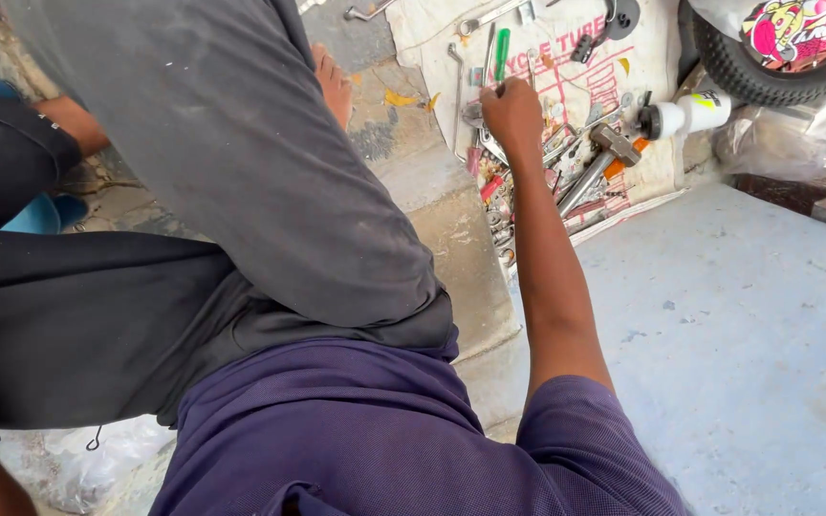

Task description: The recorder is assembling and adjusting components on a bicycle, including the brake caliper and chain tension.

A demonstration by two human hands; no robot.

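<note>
one hammer (593,164), one white bottle (690,114), one tyre (767,76)

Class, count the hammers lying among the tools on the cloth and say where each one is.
1. The hammer lies on the cloth, just right of the right hand, head pointing toward the white bottle. More could be buried in the tool pile.

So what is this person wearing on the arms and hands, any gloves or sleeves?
No gloves: the right hand is bare, with no ring or watch showing. The right arm is bare up to a short purple sleeve of fine mesh-like fabric. The left hand is out of view; only a bare strip shows at the lower left edge.
</note>
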